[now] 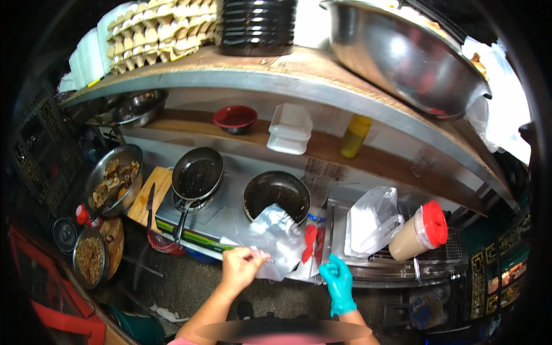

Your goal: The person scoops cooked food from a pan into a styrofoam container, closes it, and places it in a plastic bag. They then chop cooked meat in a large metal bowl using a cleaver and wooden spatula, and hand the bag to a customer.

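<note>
My bare left hand point(242, 266) pinches a clear plastic bag point(282, 243) at the counter's front edge. The shiny top of the bag overlaps the near rim of a dark frying pan point(276, 192). My right hand point(338, 284), in a teal glove, is to the right of the bag with its fingers curled, and nothing shows in it. Between the bag and the glove lies a red utensil point(309, 243). Beyond my right hand are a white plastic bag point(371, 224) and a red-lidded jug point(418, 233) of beige liquid.
A second frying pan point(198, 172) sits on the burner, its handle pointing towards me. A knife point(150, 205) lies on a cutting board point(151, 198), beside a steel bowl point(116, 179) of food. Overhead, a shelf point(276, 77) bears egg trays point(161, 34) and a large steel basin point(401, 56).
</note>
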The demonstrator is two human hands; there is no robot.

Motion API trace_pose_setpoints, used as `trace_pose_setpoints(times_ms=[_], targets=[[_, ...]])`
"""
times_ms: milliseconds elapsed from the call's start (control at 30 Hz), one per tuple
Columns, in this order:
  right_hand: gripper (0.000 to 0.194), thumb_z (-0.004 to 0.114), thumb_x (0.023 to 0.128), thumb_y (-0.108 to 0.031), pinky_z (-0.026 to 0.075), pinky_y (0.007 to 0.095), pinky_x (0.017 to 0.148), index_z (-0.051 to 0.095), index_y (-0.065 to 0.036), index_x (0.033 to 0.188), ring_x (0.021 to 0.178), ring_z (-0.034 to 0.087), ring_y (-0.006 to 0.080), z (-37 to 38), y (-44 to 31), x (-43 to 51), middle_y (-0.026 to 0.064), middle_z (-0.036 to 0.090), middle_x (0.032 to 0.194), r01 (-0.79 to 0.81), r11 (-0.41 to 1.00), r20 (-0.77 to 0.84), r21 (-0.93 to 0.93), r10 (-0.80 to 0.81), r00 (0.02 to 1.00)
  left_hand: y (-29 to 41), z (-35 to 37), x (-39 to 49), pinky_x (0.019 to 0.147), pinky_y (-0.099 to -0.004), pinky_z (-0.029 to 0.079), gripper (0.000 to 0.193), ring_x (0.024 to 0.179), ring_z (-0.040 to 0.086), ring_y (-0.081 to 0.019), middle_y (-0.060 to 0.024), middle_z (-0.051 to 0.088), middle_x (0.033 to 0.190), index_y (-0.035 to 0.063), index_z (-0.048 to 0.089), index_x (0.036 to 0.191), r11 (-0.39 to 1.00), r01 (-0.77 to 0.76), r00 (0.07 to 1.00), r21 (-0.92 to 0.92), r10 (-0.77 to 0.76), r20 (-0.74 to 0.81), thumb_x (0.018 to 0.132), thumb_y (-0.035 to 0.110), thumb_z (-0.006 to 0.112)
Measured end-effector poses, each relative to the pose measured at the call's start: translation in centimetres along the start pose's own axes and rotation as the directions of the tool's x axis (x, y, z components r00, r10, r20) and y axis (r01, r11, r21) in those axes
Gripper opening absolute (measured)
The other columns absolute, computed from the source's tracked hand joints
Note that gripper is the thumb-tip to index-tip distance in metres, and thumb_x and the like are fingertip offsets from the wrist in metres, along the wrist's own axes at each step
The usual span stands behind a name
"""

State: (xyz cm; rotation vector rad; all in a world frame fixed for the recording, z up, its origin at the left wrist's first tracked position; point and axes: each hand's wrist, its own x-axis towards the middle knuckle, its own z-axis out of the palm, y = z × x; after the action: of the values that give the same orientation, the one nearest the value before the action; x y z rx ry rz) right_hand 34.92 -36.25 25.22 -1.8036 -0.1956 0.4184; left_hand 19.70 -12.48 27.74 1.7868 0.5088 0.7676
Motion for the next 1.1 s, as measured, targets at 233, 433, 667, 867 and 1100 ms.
trace_pose_setpoints(times_ms=[233, 433, 667, 867, 1100], targets=[[0.046, 0.083, 0.085, 0.002, 0.056, 0.0271, 0.086, 0.068, 0.000, 0.128, 0.093, 0.067, 0.0110, -5.8, -1.4, 0.5, 0.0032, 0.072, 0.103, -0.007, 0.905, 0.434, 0.426, -0.198, 0.879, 6.1, 10.5, -2.0, 0.057, -0.0363, 0.050, 0.041, 0.058, 0.064, -0.0149, -0.0096, 0.067, 0.063, 0.0035, 0.063, 0.061, 0.983, -0.158, 0.911, 0.095, 0.108, 0.397, 0.071, 0.022, 0.098], [0.021, 0.067, 0.090, 0.010, 0.052, 0.0281, 0.068, 0.072, -0.002, 0.106, 0.078, 0.066, 0.0126, -13.3, 0.7, 3.2, 0.0045, 0.071, 0.082, 0.702, 0.695, 0.092, -0.155, -0.697, 0.711, 5.3, 5.4, 1.8, 0.051, -0.0282, 0.049, 0.046, 0.059, 0.058, -0.0051, -0.0031, 0.065, 0.062, 0.0062, 0.052, 0.058, 0.909, 0.248, 0.969, 0.334, -0.229, -0.097, 0.074, 0.004, 0.094], [0.013, 0.081, 0.089, -0.001, 0.055, 0.0268, 0.071, 0.072, 0.000, 0.098, 0.081, 0.067, 0.0111, -6.0, -1.0, 2.0, 0.0030, 0.071, 0.085, -0.284, 0.834, 0.608, 0.472, -0.075, 0.790, 7.7, 13.3, -0.4, 0.049, -0.0356, 0.044, 0.067, 0.051, 0.047, -0.0082, -0.0107, 0.049, 0.052, 0.0036, 0.048, 0.056, 0.939, -0.213, 0.876, 0.269, 0.062, 0.477, 0.054, 0.036, 0.107], [0.018, 0.062, 0.080, 0.012, 0.045, 0.0256, 0.062, 0.070, -0.002, 0.086, 0.067, 0.056, 0.0100, -4.9, 1.5, 5.1, 0.0020, 0.064, 0.080, 0.331, 0.922, -0.038, 0.202, -0.330, 0.943, 2.9, 5.3, 4.7, 0.045, -0.0288, 0.035, 0.067, 0.053, 0.041, -0.0043, 0.0035, 0.049, 0.053, 0.0112, 0.038, 0.052, 0.963, 0.097, 0.982, 0.250, -0.133, 0.132, 0.061, 0.018, 0.105], [0.062, 0.059, 0.083, 0.008, 0.058, 0.0468, 0.089, 0.064, -0.009, 0.143, 0.113, 0.066, 0.0365, -2.4, 0.8, 1.8, 0.0225, 0.056, 0.149, 0.535, 0.423, 0.266, -0.731, -0.546, 0.794, -2.0, -0.9, 11.2, 0.053, -0.0328, 0.047, 0.042, 0.059, 0.052, -0.0103, -0.0023, 0.058, 0.060, 0.0073, 0.053, 0.059, 0.819, 0.263, 0.914, 0.510, -0.381, 0.141, 0.067, 0.009, 0.095]])
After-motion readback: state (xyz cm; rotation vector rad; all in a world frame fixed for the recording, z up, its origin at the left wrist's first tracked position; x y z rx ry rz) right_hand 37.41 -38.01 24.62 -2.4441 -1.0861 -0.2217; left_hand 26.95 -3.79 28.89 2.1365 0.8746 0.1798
